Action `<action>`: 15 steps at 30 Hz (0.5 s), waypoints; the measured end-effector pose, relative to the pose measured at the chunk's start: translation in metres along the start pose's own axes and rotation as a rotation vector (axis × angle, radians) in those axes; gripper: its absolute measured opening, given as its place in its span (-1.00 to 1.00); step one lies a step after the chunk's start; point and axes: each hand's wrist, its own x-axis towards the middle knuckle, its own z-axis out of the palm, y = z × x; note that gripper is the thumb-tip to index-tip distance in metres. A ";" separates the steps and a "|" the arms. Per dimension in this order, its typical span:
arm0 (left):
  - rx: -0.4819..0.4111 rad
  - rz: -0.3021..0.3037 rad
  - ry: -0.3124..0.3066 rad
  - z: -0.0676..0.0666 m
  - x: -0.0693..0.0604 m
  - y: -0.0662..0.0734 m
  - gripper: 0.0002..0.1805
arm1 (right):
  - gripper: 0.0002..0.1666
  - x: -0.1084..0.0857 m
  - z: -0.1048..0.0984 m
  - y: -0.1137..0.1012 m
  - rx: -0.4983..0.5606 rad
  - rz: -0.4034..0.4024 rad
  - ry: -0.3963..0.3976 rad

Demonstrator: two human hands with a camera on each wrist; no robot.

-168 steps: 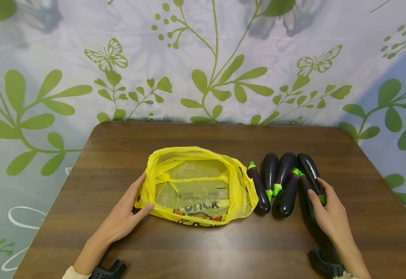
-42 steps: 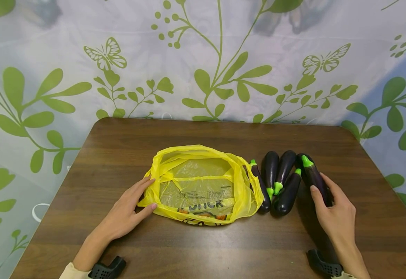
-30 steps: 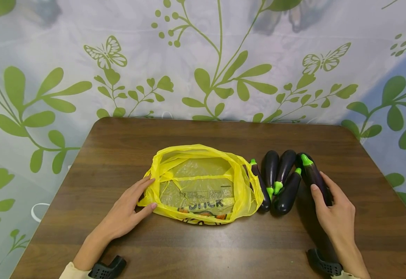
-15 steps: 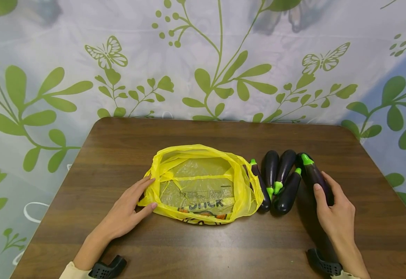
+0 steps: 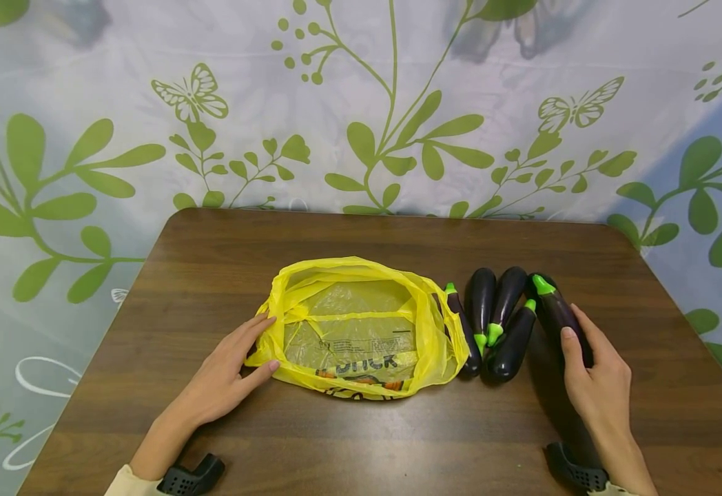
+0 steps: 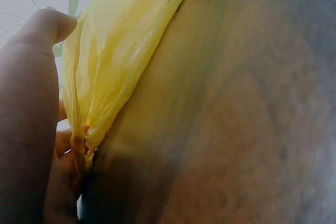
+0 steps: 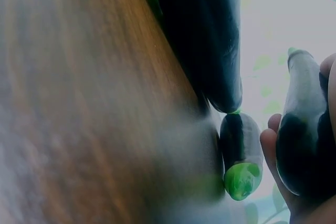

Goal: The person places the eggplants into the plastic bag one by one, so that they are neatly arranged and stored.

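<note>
At the left, the person's left hand (image 5: pixel 218 382) holds the gathered left end of a thin, yellow, see-through plastic bag (image 5: pixel 429 337), its mouth gaping upward on the brown wood-grain counter (image 5: pixel 398 441). Right of the bag lie glossy, dark purple eggplants with green caps: the first (image 5: pixel 471 362) partly covered by the bag, cap away from the person; the second (image 5: pixel 482 300) and third (image 5: pixel 510 296), caps toward the person; the fourth (image 5: pixel 512 355), slanted, cap away and rightward. Beyond these, the right hand (image 5: pixel 599 375) grips a dark eggplant (image 5: pixel 558 313) by its wider end, apparently raised in front of another, mostly hidden one. Its long axis runs from near right to far left, the cap pointing away from the person.

The step in hand looks like picking up one eggplant while steadying the bag. The next move would call for a firm grip on slippery skin and clearance over the neighbours.
</note>
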 end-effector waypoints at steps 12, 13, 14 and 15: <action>0.001 -0.001 0.000 0.000 0.000 0.000 -0.22 | -0.45 -0.001 0.000 -0.001 -0.002 0.005 0.004; 0.002 -0.001 0.000 0.000 0.000 0.000 -0.22 | -0.46 -0.001 0.000 -0.001 -0.004 0.000 0.009; 0.001 -0.001 0.000 0.000 0.000 0.000 -0.22 | -0.46 -0.001 0.001 -0.001 -0.006 -0.005 0.013; 0.003 0.000 0.000 0.000 0.000 0.000 -0.22 | -0.47 -0.001 0.001 -0.001 -0.008 -0.009 0.016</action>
